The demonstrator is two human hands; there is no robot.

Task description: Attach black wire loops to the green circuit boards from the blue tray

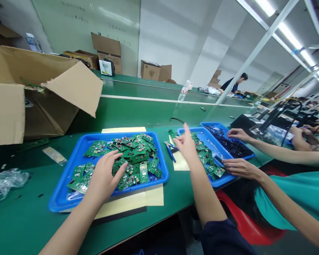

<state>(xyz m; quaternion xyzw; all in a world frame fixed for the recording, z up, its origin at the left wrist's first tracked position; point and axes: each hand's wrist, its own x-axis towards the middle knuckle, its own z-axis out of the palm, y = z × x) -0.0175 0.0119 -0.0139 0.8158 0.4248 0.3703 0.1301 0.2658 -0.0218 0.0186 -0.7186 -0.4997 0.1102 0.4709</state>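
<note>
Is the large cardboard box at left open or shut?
Open: the cardboard box has flaps folded outward, leaving its inside visible.

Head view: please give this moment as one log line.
left hand: open, over circuit boards | right hand: near middle tray | blue-handled tool: between trays

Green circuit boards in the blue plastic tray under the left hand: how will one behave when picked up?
The thin green circuit boards look stiff: none visibly sags across the heap. Each is probably light, being thin and smaller than the left hand. Because they overlap loosely, lifting one may shift others.
</note>
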